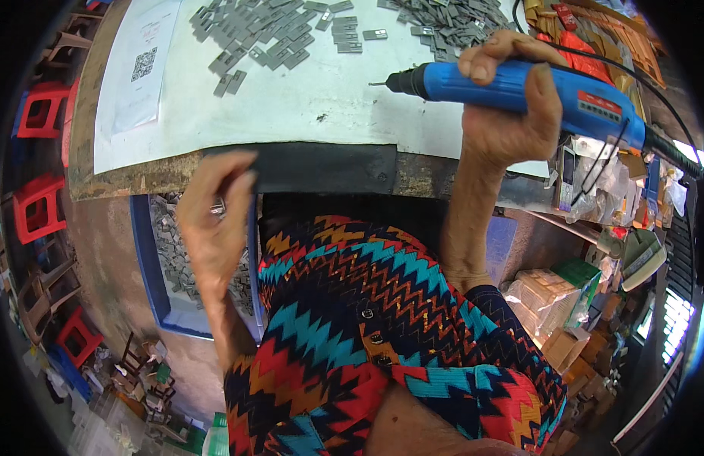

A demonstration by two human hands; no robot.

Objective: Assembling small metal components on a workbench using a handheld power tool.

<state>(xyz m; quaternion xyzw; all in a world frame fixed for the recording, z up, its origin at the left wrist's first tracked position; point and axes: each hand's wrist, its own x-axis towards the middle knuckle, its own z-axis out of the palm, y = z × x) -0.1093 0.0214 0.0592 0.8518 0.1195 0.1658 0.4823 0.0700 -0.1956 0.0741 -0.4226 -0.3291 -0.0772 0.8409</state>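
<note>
My right hand (512,114) grips a blue electric screwdriver (519,90), held level above the table with its tip pointing left. A black cable runs from its rear end to the right. My left hand (215,220) hangs below the table's front edge, fingers closed on a small grey metal piece (218,205). Directly under that hand is a blue bin (150,273) full of the same small grey metal parts. Piles of grey flat metal parts (276,38) lie on the white table top (291,106) at the far side.
A white paper sheet (139,68) lies at the table's left. Red plastic stools (39,110) stand on the floor at left. Boxes, bags and packages (565,304) crowd shelves at right. A black strip (321,167) covers the table's front edge.
</note>
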